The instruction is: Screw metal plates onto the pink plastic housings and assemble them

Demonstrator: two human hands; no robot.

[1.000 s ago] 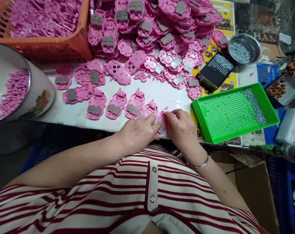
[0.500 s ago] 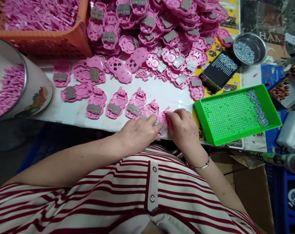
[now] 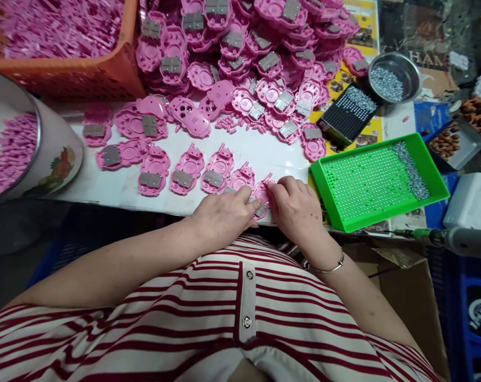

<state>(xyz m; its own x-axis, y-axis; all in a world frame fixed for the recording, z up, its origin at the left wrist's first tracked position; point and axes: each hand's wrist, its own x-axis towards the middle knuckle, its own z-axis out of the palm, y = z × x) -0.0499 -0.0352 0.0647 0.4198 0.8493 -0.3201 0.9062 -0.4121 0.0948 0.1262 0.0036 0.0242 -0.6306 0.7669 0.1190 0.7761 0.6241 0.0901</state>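
Note:
At the front edge of the white table lies a pink plastic shell half (image 3: 264, 192) with a grey metal plate on it. My left hand (image 3: 224, 215) grips its near left side, thumb pressed on the plate. The bent fingers of my right hand (image 3: 298, 209) are closed together at the shell's upper right edge; whatever they pinch is hidden behind them. Just left sits another pink shell (image 3: 240, 176), partly covered by my left hand. More shells (image 3: 218, 168) with metal plates stand in a row further left.
Behind is a heap of pink shells (image 3: 232, 40) beside an orange basket (image 3: 85, 71). A pot (image 3: 61, 154) of pink pieces stands left. To the right are a green tray (image 3: 367, 183) of screws, a black tray (image 3: 347, 114), a steel bowl (image 3: 395, 79) and an electric screwdriver (image 3: 458, 239).
The view has shifted slightly, so the table's things appear a little further left. Both hands stay at the same shell, with the right fingers still at its upper edge.

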